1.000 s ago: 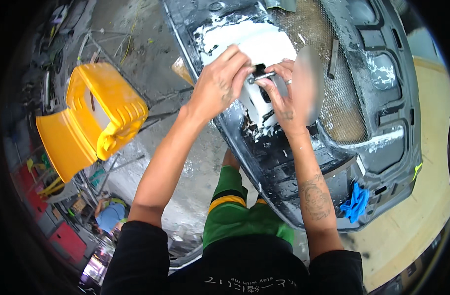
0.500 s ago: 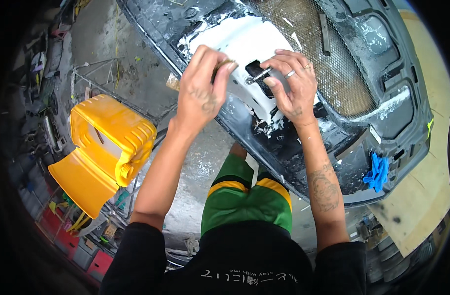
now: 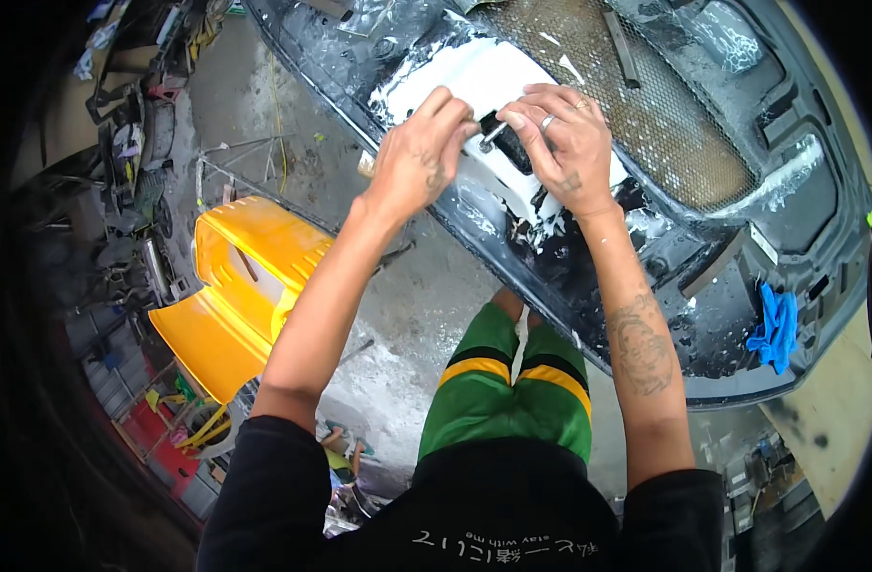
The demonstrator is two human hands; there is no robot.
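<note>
My left hand point(image 3: 421, 153) is closed at the left edge of a dark rectangular opening point(image 3: 512, 145) in a white-coated patch point(image 3: 498, 71) of a black panel. What it pinches is too small and hidden to name. My right hand point(image 3: 564, 143) has its thumb and fingers closed on a short silver metal rod point(image 3: 491, 135), whose lower end points into the opening beside my left fingertips. The panel point(image 3: 660, 276) is large and moulded, with a honeycomb mesh section at the upper right and flaking white coating around the patch.
A cut-open yellow plastic container point(image 3: 221, 334) lies at the left near a metal frame point(image 3: 240, 157). A blue glove point(image 3: 774, 329) rests on the panel's right side. A beige board point(image 3: 817, 424) is at the lower right. Scattered parts line the left. Another person point(image 3: 345, 458) is low behind my left arm.
The view has shifted, moving the panel and container. My left hand moved off the rod, showing a small brownish piece, then came back beside it. My right hand stayed at the rod.
</note>
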